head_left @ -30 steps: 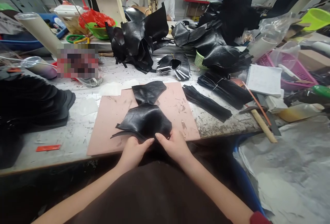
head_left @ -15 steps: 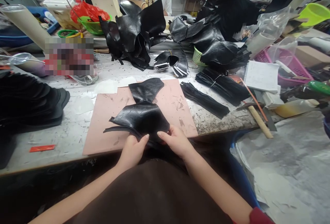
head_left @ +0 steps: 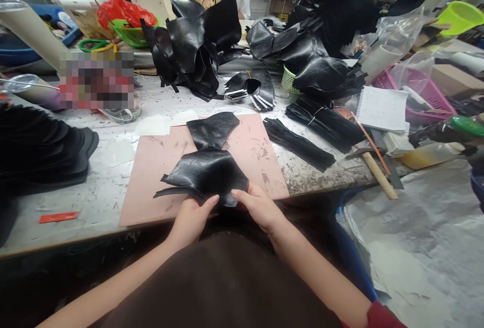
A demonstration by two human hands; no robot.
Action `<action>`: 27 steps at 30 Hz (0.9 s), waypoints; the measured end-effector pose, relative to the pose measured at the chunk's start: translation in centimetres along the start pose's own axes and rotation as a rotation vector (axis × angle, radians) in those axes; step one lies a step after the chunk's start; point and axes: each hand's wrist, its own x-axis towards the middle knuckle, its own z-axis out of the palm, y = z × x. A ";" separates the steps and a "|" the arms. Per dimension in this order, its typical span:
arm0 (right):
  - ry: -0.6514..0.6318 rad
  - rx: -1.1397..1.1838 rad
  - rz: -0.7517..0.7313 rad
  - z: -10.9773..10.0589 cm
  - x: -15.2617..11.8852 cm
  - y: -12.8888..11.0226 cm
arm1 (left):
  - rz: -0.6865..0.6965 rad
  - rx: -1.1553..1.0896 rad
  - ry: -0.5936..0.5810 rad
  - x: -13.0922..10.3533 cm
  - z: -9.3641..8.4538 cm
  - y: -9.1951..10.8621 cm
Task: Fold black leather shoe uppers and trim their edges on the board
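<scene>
Your left hand [head_left: 194, 214] and right hand [head_left: 260, 207] pinch the leather [head_left: 204, 167], thumbs on top, over the near edge of the board [head_left: 260, 164], where easing either grip could let stacked layers slide apart.

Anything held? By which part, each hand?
A shiny black leather-like stack of cut pieces, by its near edge: left hand toward the left, right hand near the right corner.
</scene>
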 end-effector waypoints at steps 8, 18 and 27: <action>-0.013 -0.070 0.015 -0.4 0.2 -0.1 | -0.019 -0.008 -0.061 0.2 -0.2 -0.4; 0.119 -0.306 -0.066 -0.3 0.1 0.0 | 0.081 -0.044 -0.031 0.4 -0.3 -0.9; 0.103 -0.336 -0.113 0.0 -0.1 -0.1 | 0.041 -0.208 -0.046 0.1 0.4 -0.7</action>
